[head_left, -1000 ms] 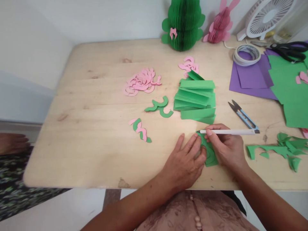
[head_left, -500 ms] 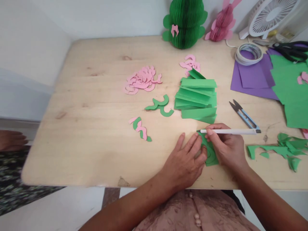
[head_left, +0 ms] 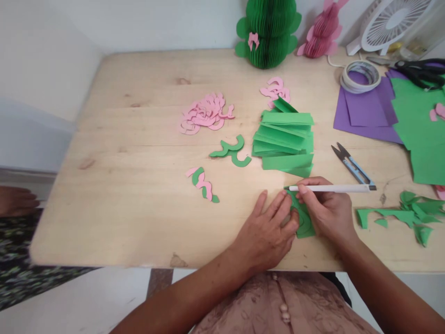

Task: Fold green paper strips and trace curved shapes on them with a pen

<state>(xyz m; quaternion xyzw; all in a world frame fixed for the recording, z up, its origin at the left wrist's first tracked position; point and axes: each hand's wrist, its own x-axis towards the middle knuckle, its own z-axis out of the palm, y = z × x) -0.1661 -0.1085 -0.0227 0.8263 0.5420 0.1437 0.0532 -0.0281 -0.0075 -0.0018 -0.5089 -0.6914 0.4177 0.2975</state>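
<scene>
Near the table's front edge lies a small green paper piece (head_left: 305, 223) with a curved line drawn on it. My left hand (head_left: 267, 229) rests over its left side, fingers stretched out and pressing it down. My right hand (head_left: 330, 211) grips a white pen (head_left: 335, 188), held nearly level, its tip by the top left of the paper and close to my left fingertips. Just beyond my hands sits a pile of folded green paper strips (head_left: 285, 141). Green curved cutouts (head_left: 231, 150) and an interlaced pink and green cutout (head_left: 203, 184) lie to the left.
A heap of pink cutouts (head_left: 208, 113) lies further back. Blue thread snips (head_left: 352, 163), green scraps (head_left: 410, 213), a tape roll (head_left: 360, 78) and black scissors (head_left: 417, 72) are at the right. Paper honeycomb figures (head_left: 271, 35) and a white fan (head_left: 396, 23) stand behind. Another person's hand (head_left: 17, 201) shows at far left.
The whole view has shifted very slightly. Both hands, the pen and the green paper keep nearly the same places.
</scene>
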